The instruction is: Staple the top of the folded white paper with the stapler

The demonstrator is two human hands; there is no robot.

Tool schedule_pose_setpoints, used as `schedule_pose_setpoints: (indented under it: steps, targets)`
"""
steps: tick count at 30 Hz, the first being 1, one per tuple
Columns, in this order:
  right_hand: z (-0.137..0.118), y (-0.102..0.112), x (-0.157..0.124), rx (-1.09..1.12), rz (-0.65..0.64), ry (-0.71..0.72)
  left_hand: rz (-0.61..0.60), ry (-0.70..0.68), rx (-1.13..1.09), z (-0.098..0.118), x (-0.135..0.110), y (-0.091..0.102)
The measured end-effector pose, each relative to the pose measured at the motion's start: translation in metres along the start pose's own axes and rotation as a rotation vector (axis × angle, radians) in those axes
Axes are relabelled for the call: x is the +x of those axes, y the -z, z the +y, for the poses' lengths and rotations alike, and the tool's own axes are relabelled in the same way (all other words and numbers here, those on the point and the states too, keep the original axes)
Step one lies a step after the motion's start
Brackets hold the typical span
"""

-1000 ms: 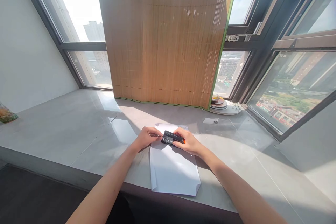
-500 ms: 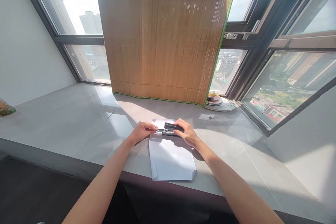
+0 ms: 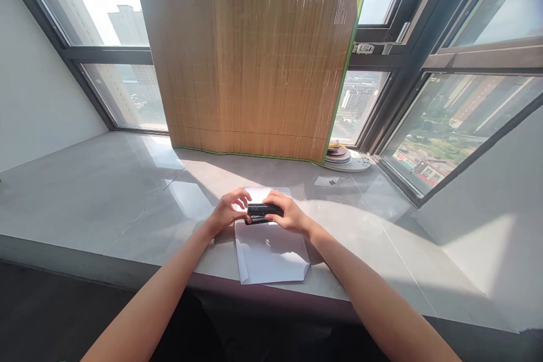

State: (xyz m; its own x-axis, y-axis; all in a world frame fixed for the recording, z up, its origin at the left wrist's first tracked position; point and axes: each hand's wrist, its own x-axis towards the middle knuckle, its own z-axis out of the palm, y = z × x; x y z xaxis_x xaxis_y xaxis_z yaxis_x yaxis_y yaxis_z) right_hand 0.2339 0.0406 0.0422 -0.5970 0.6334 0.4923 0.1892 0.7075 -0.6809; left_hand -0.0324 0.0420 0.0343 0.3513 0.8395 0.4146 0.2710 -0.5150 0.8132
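"Where's the stapler [image 3: 259,209], from where you're standing?"

"Over the far half of the white paper [image 3: 274,257], crosswise, its long axis running left to right between the two hands."

"Which one has it?"

"The right hand [image 3: 290,214]. Its fingers wrap the stapler's right end from above, thumb lower down, a proper grip. The left hand [image 3: 229,212] is at the opposite end, thumb and fingers curled with a gap between them. Whether they touch it or pinch anything, I can't tell."

"So the left is about in line with it?"

"Yes, right at the tip, along the long axis. There's a slot showing between the stapler's upper and lower arms, too."

"And elbow room?"

"The window ledge [image 3: 97,198] runs wide to either side. Toward the body it's tight: the paper's near edge lies close to the ledge's front edge. Beyond, the bamboo mat [image 3: 254,68] rises well apart from the fingers, stacked plates [image 3: 341,159] by its right corner."
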Motion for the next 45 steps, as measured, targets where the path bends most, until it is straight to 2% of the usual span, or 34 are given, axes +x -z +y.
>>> schedule_pose_setpoints:
  steps: [3, 6, 8, 9, 11, 13, 15, 18, 21, 26, 32, 40, 45]
  targets:
    - [0.004, -0.001, -0.001, -0.049, -0.001, 0.038, 0.020, 0.006, 0.078, 0.000, 0.000, 0.000]
    - [0.013, -0.001, -0.003, -0.088, 0.020, 0.042, -0.061, -0.045, 0.138, 0.002, 0.000, 0.001]
    - [0.020, 0.006, -0.003, -0.092, 0.131, -0.007, -0.065, -0.071, 0.150, 0.003, 0.003, 0.002]
    - [0.023, 0.013, -0.003, -0.099, 0.218, -0.038, -0.019, -0.055, 0.172, 0.003, 0.006, 0.002]
    - [0.032, 0.031, -0.005, -0.163, 0.421, -0.103, 0.110, 0.027, 0.273, 0.002, 0.018, 0.001]
    - [0.044, 0.053, -0.010, -0.303, 0.575, -0.164, 0.164, 0.128, 0.431, -0.001, 0.038, -0.003]
    - [0.058, 0.073, -0.017, -0.443, 0.646, -0.227, 0.067, 0.207, 0.581, -0.005, 0.060, -0.010]
    - [0.081, 0.092, -0.030, -0.524, 0.696, -0.371, -0.044, 0.208, 0.706, -0.012, 0.087, -0.026]
    - [0.097, 0.097, -0.036, -0.525, 0.696, -0.473, -0.099, 0.180, 0.795, -0.020, 0.094, -0.043]
    - [0.103, 0.089, -0.033, -0.548, 0.610, -0.503, -0.137, 0.095, 0.893, -0.032, 0.088, -0.056]
    - [0.093, 0.080, -0.027, -0.528, 0.529, -0.509, -0.201, 0.074, 0.766, -0.025, 0.091, -0.057]
    - [0.078, 0.070, -0.022, -0.480, 0.459, -0.426, -0.185, 0.184, 0.497, -0.010, 0.088, -0.050]
    - [0.065, 0.062, -0.018, -0.436, 0.364, -0.378, -0.185, 0.162, 0.459, -0.012, 0.088, -0.051]
